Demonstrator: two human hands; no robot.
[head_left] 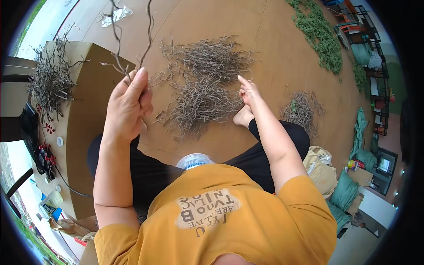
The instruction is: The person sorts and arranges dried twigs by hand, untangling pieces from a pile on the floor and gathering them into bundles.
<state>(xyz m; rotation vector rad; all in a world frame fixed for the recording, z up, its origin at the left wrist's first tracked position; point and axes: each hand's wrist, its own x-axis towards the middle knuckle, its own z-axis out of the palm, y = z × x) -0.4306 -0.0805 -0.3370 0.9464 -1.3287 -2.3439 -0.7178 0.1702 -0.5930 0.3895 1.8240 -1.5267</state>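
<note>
My left hand (130, 104) is raised on the left, its thumb and fingers closed around the base of a few thin, crooked brown twigs (118, 59) that point up and away from me. My right hand (248, 92) has its index finger stretched out and the other fingers loosely curled; nothing shows in it. Its fingertip is near the right edge of two piles of tangled bare twigs, a farther pile (212, 57) and a nearer pile (201, 104), on the brown floor (269, 57). My bare foot is just below that hand.
A white bucket (194, 160) stands between my legs. On the left, a cardboard box (90, 110) bears more twigs (51, 77) and red berry sprigs (47, 152). To the right lie a smaller twig heap (303, 112), green foliage (318, 37) and a cream bag (320, 170).
</note>
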